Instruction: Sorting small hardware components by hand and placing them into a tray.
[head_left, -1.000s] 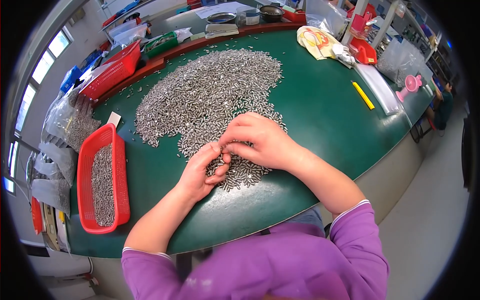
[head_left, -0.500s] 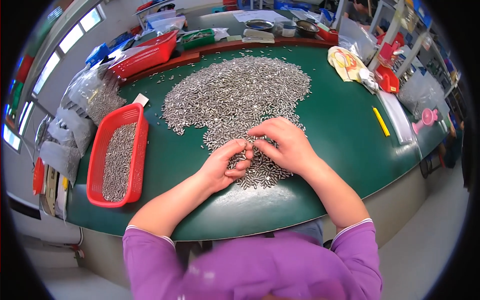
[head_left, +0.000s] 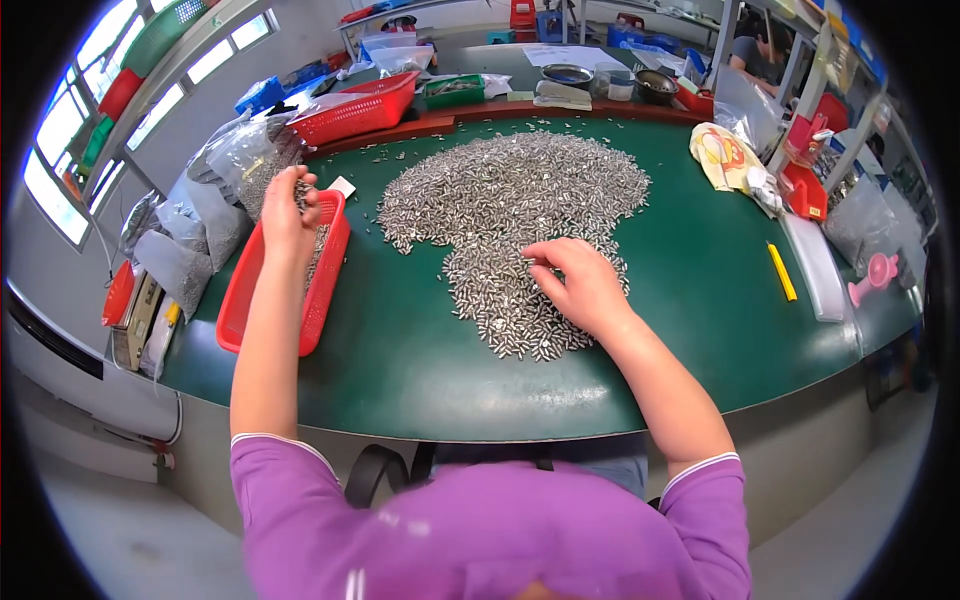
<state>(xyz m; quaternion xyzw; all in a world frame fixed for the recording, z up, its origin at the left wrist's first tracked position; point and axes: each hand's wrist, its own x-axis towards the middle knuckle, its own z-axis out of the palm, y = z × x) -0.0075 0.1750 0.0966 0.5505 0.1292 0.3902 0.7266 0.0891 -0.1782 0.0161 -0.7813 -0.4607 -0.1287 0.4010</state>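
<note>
A wide heap of small, silvery, rod-shaped metal pins spreads over the green tabletop, with a narrower part reaching toward me. My left hand is raised over the far end of a red plastic basket on the left, its fingers curled round several of the metal pins. More pins lie inside that basket, partly hidden by my forearm. At the near part of the heap, my right hand is bent with thumb and index finger in a pinch. What sits between those fingertips is too small to tell.
Clear bags of metal pieces stand left of the basket. Behind the heap are another red basket, a green tray and metal bowls. A yellow cutter and a pink stand lie right. A person is at the far right.
My left hand has moved from beside my right hand, away to the left and over the red basket, carrying pins. My right hand stays at the heap. The whole view has shifted slightly.
</note>
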